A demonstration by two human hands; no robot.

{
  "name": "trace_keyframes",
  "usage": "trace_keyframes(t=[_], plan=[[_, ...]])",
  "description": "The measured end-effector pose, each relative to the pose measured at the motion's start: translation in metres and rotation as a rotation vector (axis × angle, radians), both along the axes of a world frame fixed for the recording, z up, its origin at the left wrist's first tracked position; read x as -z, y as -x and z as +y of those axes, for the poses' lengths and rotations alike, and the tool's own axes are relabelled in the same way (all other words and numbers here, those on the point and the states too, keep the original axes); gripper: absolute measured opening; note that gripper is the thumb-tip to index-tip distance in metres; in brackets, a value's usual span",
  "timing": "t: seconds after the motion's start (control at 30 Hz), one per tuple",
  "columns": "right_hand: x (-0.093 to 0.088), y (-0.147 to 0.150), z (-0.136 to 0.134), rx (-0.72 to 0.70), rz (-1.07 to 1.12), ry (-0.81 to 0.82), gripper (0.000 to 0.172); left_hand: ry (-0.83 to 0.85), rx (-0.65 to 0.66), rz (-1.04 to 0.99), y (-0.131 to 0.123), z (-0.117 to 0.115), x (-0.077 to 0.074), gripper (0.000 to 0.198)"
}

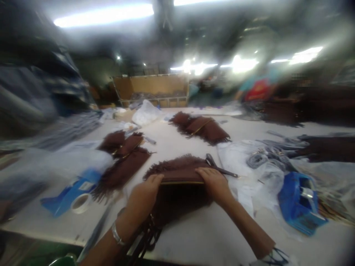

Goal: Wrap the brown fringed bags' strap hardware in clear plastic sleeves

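A dark brown fringed bag point(180, 173) lies on the table right in front of me, its gold zipper edge facing me and its dark mouth gaping. My left hand point(145, 195) grips the left end of that edge, fingers curled over the top. At the other end, my right hand point(215, 184) holds the edge the same way. A thin dark strap point(222, 170) with a metal clip runs out past my right hand. More straps point(151, 236) hang down beside my left wrist toward the table's near edge.
Brown fringed bags lie in a left pile point(127, 155) and a back pile point(202, 127). Left stand a blue holder point(79, 190) and a white tape roll point(81, 203); right, a blue tape dispenser point(299, 203) beside plastic wrap point(257, 184). A person point(257, 87) is across the table.
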State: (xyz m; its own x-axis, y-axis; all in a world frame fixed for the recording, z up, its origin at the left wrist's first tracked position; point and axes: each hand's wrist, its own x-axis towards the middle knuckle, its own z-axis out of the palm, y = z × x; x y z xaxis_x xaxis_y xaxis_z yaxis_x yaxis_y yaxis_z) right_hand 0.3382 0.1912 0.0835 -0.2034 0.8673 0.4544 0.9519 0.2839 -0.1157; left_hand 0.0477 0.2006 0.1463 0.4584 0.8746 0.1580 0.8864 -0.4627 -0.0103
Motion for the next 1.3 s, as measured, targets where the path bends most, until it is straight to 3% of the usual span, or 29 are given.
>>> trace_keyframes(t=[0.07, 0.1, 0.27, 0.33, 0.47, 0.53, 0.63, 0.7, 0.83, 0.97, 1.03, 1.2, 1.3], plan=[[-0.013, 0.003, 0.010, 0.037, 0.013, -0.063, 0.049, -0.079, -0.021, 0.026, -0.002, 0.002, -0.006, 0.053], [-0.012, 0.005, 0.013, 0.047, 0.010, -0.075, 0.050, -0.094, -0.015, 0.049, -0.002, 0.001, -0.001, 0.056], [0.042, 0.002, 0.012, -0.007, -0.022, 0.141, 0.065, 0.114, 0.070, 0.208, 0.016, -0.010, 0.063, 0.076], [0.053, -0.002, 0.010, -0.058, 0.003, 0.242, 0.069, 0.194, 0.077, 0.161, 0.022, -0.012, 0.072, 0.076], [0.040, 0.006, 0.003, -0.203, 0.091, 0.301, 0.064, 0.134, 0.163, -0.004, 0.012, -0.009, 0.058, 0.055], [0.034, 0.020, -0.004, -0.240, 0.122, 0.257, 0.051, 0.121, 0.192, -0.078, -0.002, -0.006, 0.053, 0.043], [0.038, 0.040, -0.012, -0.278, 0.081, 0.180, 0.025, 0.166, 0.201, -0.136, -0.017, -0.001, 0.058, 0.033], [0.042, 0.049, -0.016, -0.282, 0.061, 0.127, 0.019, 0.206, 0.215, -0.195, -0.015, 0.005, 0.063, 0.029], [0.043, 0.073, -0.028, -0.174, 0.171, 0.053, 0.013, 0.417, 0.313, -0.493, 0.008, 0.023, 0.067, 0.027], [0.045, 0.125, -0.045, -0.114, 0.284, 0.186, 0.008, 0.562, 0.289, -0.758, 0.027, 0.036, 0.074, 0.034], [0.050, 0.152, -0.048, -0.050, 0.294, 0.222, 0.012, 0.564, 0.274, -0.810, 0.029, 0.038, 0.079, 0.037], [0.060, 0.205, -0.044, 0.089, 0.284, 0.213, 0.040, 0.559, 0.279, -0.831, 0.025, 0.039, 0.085, 0.039], [0.052, 0.219, -0.047, 0.210, 0.276, 0.233, 0.025, 0.550, 0.274, -0.814, 0.027, 0.039, 0.084, 0.037]])
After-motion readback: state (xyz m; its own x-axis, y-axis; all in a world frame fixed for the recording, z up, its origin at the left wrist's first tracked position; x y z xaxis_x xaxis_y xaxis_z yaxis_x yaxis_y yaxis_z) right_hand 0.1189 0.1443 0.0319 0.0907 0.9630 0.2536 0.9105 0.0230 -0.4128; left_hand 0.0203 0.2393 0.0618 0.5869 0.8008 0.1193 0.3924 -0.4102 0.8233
